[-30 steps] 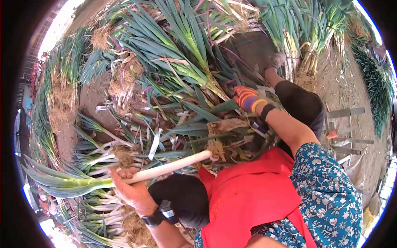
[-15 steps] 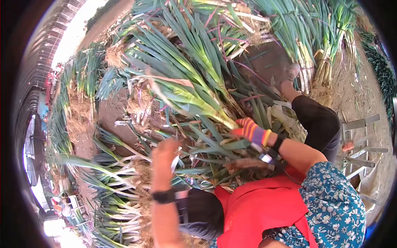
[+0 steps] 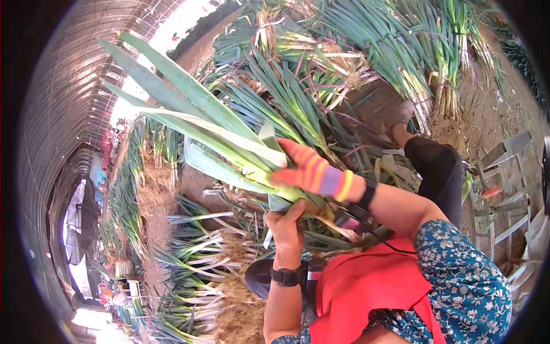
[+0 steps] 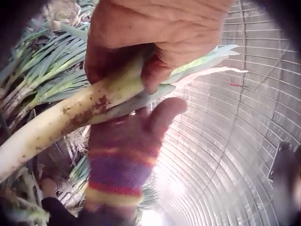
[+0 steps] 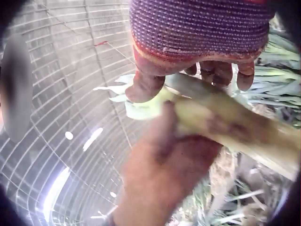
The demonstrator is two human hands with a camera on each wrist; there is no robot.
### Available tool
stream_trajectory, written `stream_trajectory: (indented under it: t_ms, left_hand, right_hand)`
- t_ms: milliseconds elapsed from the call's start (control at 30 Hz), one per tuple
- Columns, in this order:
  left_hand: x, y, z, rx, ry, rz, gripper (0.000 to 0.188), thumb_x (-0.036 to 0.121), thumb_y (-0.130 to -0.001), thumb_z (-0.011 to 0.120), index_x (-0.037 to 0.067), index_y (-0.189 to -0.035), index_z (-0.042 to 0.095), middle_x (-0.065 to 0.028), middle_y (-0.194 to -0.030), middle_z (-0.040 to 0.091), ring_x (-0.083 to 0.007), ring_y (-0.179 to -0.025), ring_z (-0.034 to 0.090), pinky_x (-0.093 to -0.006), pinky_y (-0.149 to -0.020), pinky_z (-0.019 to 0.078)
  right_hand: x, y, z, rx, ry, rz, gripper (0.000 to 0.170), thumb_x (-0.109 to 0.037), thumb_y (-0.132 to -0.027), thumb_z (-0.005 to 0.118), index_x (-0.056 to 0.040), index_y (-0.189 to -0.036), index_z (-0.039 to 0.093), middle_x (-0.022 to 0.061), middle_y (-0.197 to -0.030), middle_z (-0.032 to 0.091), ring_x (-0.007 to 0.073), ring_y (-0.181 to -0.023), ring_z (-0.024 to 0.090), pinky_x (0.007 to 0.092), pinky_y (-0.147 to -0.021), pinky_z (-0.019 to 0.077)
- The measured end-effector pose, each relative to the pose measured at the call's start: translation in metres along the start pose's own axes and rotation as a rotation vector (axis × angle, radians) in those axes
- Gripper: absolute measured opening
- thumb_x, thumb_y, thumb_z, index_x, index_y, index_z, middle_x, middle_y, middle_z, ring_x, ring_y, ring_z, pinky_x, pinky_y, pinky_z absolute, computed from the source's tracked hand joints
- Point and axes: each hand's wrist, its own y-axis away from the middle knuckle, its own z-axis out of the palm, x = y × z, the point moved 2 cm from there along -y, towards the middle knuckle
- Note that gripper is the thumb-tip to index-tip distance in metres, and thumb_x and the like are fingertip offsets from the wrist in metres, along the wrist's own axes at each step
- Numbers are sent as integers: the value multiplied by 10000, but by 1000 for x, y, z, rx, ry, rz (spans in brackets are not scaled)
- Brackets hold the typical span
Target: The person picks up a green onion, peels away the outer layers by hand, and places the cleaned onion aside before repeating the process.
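Note:
A large leek (image 3: 252,172) with broad green leaves (image 3: 189,94) is held up in front of the body, leaves toward the upper left. My bare left hand (image 3: 285,234) grips it low on its green part, thumb on the near side. Soil marks its pale shaft (image 4: 51,127) in the left wrist view. My right hand (image 3: 315,173), in a striped glove, lies over the leaf base with fingers fairly straight and thumb spread. In the right wrist view the gloved thumb (image 5: 146,87) and fingertips (image 5: 245,81) straddle the leek.
Pale-stemmed leeks (image 3: 197,286) lie in a row on the left, roots toward the knee. Tied leek bundles (image 3: 444,86) stand at the back right. A large pile of leeks (image 3: 298,109) lies ahead. A metal rack (image 3: 507,189) stands right.
The left hand has carried the leek from the lower left up to the gloved hand. The right hand has left the leaves of the pile and moved onto this leek.

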Motion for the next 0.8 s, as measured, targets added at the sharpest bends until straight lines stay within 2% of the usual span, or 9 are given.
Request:
stream_trajectory:
  t_ms: [67, 100, 333, 433, 533, 567, 633, 667, 800]
  left_hand:
    - [5, 13, 0, 26, 33, -7, 316, -2, -736, 695, -23, -1038, 604, -77, -947, 646, -198, -780, 637, -317, -680, 521]
    - [12, 19, 1, 35, 49, 17, 322, -18, -738, 684, -31, -1048, 599, -72, -949, 641, -182, -804, 621, -309, -720, 501]
    - [31, 41, -15, 22, 13, 89, 372, 33, -761, 694, -9, -1107, 562, -82, -966, 623, -212, -825, 621, -349, -762, 510]
    - [32, 38, -29, 73, 52, 141, 391, 38, -785, 672, 4, -1151, 536, -87, -1017, 612, -233, -873, 617, -378, -765, 520]
    - [52, 43, -35, 126, 178, 212, 392, 39, -764, 700, 7, -1130, 564, -87, -1004, 622, -226, -872, 617, -370, -791, 517]
    - [52, 37, -54, 129, 172, 206, 417, 49, -778, 687, 24, -1168, 542, -90, -1052, 609, -237, -905, 611, -394, -780, 526]
    - [66, 36, -72, 158, 208, 211, 468, 39, -786, 675, 59, -1223, 509, -72, -1109, 592, -230, -963, 594, -412, -819, 517]
    - [74, 38, -81, 161, 224, 232, 478, 36, -789, 671, 71, -1236, 503, -63, -1125, 587, -226, -984, 588, -420, -838, 511]
    - [84, 38, -119, 218, 219, 213, 492, 39, -792, 669, 91, -1249, 495, -48, -1121, 590, -218, -1001, 581, -422, -862, 502]
  right_hand:
    - [-4, -5, 11, -13, -580, 355, 445, -208, -817, 704, 14, -1172, 552, 45, -1013, 641, 117, -927, 589, 270, -792, 473]
    - [-1, -5, 22, 190, -771, 248, 262, -176, -812, 699, -17, -1007, 623, 9, -843, 642, 108, -716, 594, 249, -668, 470]
    - [-8, 23, 10, 276, -1133, 739, 255, -296, -912, 561, -62, -812, 564, -11, -613, 523, 110, -500, 486, 264, -467, 394]
    - [15, 18, -14, 264, -1063, 646, 263, -285, -924, 542, -45, -816, 551, -23, -585, 478, 92, -467, 434, 239, -447, 344]
    - [75, 17, -67, 181, -104, 305, 138, -183, -905, 499, -98, -828, 576, -44, -590, 484, 82, -460, 409, 228, -428, 315]
    - [123, 22, -99, 227, 677, 23, 113, -165, -874, 515, -97, -828, 592, -33, -583, 487, 72, -486, 442, 238, -413, 339]
    - [125, 59, -142, 465, 311, 204, 188, -237, -884, 522, -74, -839, 604, 60, -658, 604, 210, -581, 593, 389, -513, 461]
    - [149, 79, -163, 552, 955, 162, 219, -257, -883, 524, -55, -851, 603, 165, -783, 637, 353, -715, 609, 479, -620, 469]
    - [159, 162, -207, -827, 1508, 800, 376, -314, -841, 562, -91, -1144, 559, 161, -927, 657, 348, -915, 619, 442, -781, 492]
